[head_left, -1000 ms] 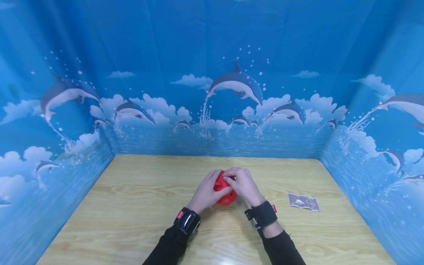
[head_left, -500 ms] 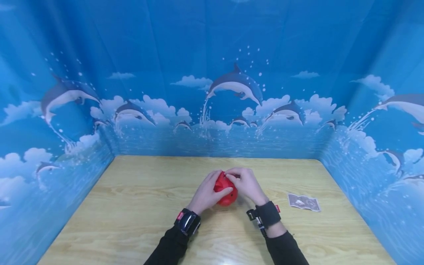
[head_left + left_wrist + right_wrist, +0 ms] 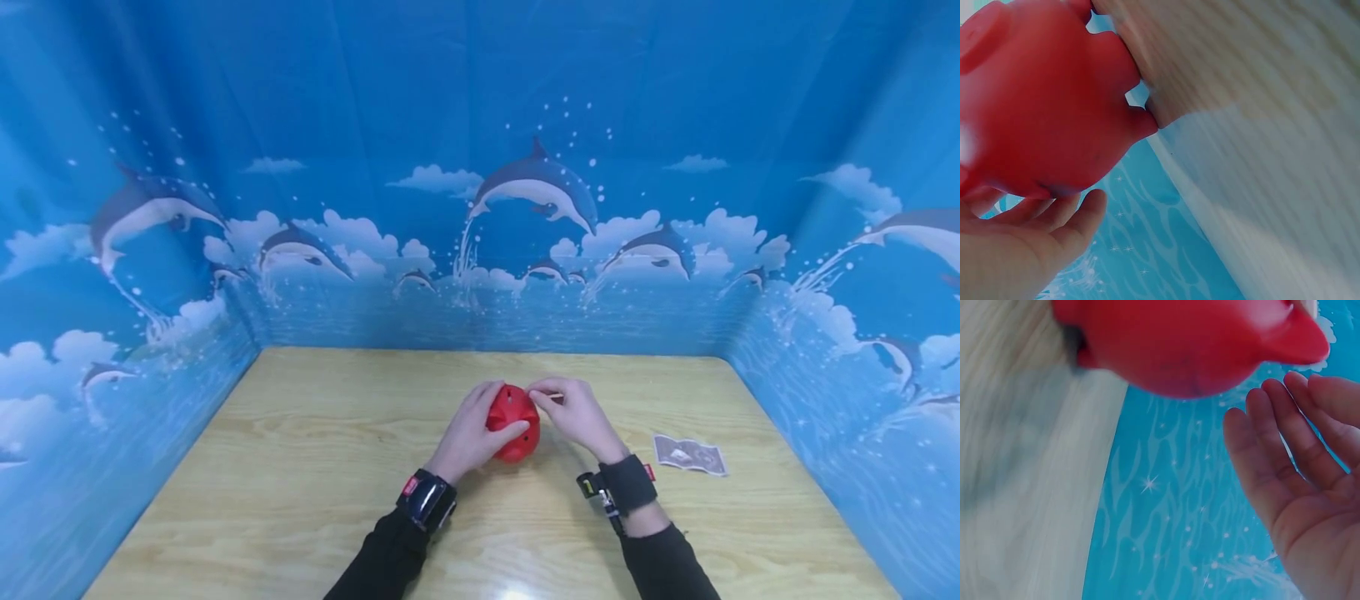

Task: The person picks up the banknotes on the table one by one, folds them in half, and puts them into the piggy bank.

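A round red piggy bank [image 3: 515,427] stands on the wooden table, its dark slot showing on top and its short legs visible in the left wrist view. My left hand [image 3: 470,433] grips it from the left, thumb across the near side and fingers round the far side; in the left wrist view that hand [image 3: 1029,240] is partly cut off. At the bank's upper right is my right hand [image 3: 577,414], fingertips close to its edge. In the right wrist view, the loosely bent fingers of this hand [image 3: 1310,462] lie near a pointed red ear, with nothing seen between them.
A crumpled, banknote-like paper [image 3: 690,455] lies on the table [image 3: 315,467] to the right of my right hand. Blue dolphin-print cloth [image 3: 360,317] walls the table at the back and on both sides.
My right hand has drawn off the top of the piggy bank toward the right, uncovering the slot. The left hand keeps its hold, and the bank stays in nearly the same place.
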`<action>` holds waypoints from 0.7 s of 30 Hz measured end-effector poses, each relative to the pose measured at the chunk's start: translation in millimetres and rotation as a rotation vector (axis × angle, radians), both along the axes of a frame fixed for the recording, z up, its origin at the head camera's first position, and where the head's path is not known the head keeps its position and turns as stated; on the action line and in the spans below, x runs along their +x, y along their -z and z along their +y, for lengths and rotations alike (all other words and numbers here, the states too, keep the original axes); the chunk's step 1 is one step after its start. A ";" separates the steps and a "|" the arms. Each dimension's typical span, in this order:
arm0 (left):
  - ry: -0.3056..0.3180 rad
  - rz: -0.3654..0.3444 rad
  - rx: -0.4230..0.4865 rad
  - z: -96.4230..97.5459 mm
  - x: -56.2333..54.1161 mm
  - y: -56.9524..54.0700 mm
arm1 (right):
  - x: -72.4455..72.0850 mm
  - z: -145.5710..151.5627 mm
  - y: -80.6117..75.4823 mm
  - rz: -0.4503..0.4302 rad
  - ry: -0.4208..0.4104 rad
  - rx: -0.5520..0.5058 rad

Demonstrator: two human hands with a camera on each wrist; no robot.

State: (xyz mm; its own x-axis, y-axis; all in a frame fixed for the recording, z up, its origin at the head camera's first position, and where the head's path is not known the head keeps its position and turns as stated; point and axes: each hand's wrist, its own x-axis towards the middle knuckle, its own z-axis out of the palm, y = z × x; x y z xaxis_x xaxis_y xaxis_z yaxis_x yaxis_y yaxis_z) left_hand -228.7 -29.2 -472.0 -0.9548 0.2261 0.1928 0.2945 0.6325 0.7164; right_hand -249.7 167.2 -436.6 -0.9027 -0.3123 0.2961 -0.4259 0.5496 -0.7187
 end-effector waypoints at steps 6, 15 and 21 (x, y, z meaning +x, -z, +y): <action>-0.014 0.044 -0.023 3.3 2.1 -2.3 | 1.9 18.1 3.4 0.009 0.029 0.037; -0.010 0.148 -0.060 8.4 8.2 -7.8 | 2.8 50.6 10.1 0.010 0.091 0.096; -0.008 0.296 -0.113 15.2 10.5 -10.8 | -0.1 73.8 8.5 0.015 0.158 0.138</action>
